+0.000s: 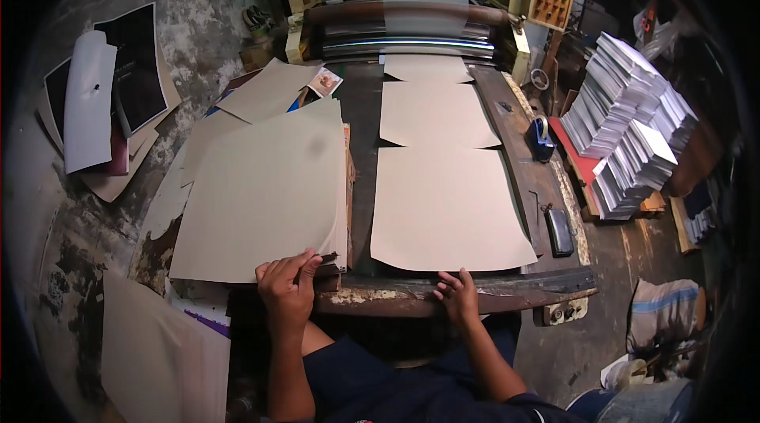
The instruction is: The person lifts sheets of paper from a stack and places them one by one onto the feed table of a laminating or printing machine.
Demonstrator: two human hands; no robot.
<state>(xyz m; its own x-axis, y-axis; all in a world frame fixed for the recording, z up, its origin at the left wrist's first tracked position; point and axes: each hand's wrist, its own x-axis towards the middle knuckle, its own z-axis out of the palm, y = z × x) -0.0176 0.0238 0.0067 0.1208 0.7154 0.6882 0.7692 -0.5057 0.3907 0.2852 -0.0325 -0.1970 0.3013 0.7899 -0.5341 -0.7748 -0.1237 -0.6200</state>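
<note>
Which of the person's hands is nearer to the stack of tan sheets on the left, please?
Left. The left hand touches the stack of tan sheets at its near corner; the right hand rests apart, on the table edge beside the single sheet.

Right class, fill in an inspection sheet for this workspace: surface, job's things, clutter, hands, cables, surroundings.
Surface: worn dark feed table leading to a roller machine.
Job's things: tan sheet stack at left; three tan sheets in a row on the table.
Clutter: tape dispenser, small dark case.
Hands: left hand pinches the stack's corner; right hand rests on the table edge.
Cables: nothing seen.
Surroundings: printed paper piles at right, loose sheets on the floor at left.
</note>
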